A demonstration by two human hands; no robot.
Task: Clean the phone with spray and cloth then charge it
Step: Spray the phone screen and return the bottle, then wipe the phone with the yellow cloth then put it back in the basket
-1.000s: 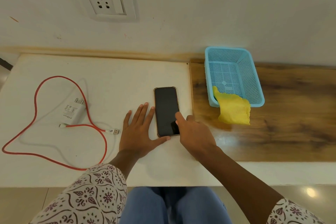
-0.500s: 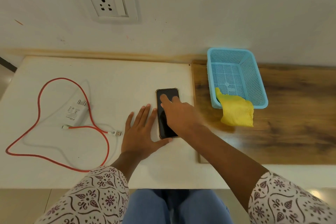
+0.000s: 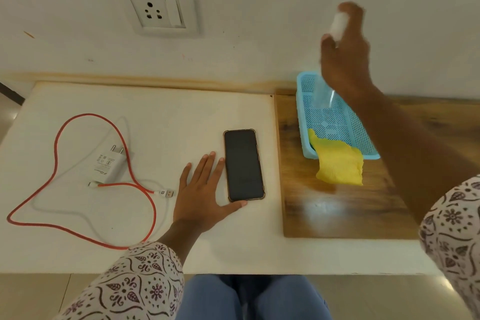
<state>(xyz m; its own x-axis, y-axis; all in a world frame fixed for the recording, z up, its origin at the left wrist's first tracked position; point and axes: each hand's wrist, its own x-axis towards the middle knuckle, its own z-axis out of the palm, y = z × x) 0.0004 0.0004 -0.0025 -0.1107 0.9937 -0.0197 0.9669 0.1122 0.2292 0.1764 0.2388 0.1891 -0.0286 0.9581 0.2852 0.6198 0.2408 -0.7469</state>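
Fingers (image 3: 349,11) of the right hand (image 3: 345,60) are curled round a clear spray bottle (image 3: 337,26), index finger over its white cap, the transparent body showing below the palm above the blue basket (image 3: 363,135). The hand is blurred; how firmly it grips cannot be told.

Head view, change noted: half a second ago the right hand lay on the phone screen, and no bottle was visible in either earlier picture. It has since left the phone and risen up and to the right, now holding the bottle well above the basket. Judgement: the spray has just been fetched and spraying has not begun; wiping and charging both remain.

Left hand (image 3: 205,189) has stayed where it was, flat and spread on the white tabletop (image 3: 155,117), holding nothing; its thumb tip meets the phone's near corner and its fingers lie along the left edge.

Phone (image 3: 244,165) lies face up, screen dark, on the white surface just left of the wooden board (image 3: 337,215). Its long axis runs away from the person toward the wall, leaning slightly left at the far end.

Yellow cloth (image 3: 340,163) hangs over the basket's near rim onto the board. Charger plug (image 3: 107,166) and red cable (image 3: 78,163) lie at left, unconnected; the wall socket (image 3: 155,8) is empty
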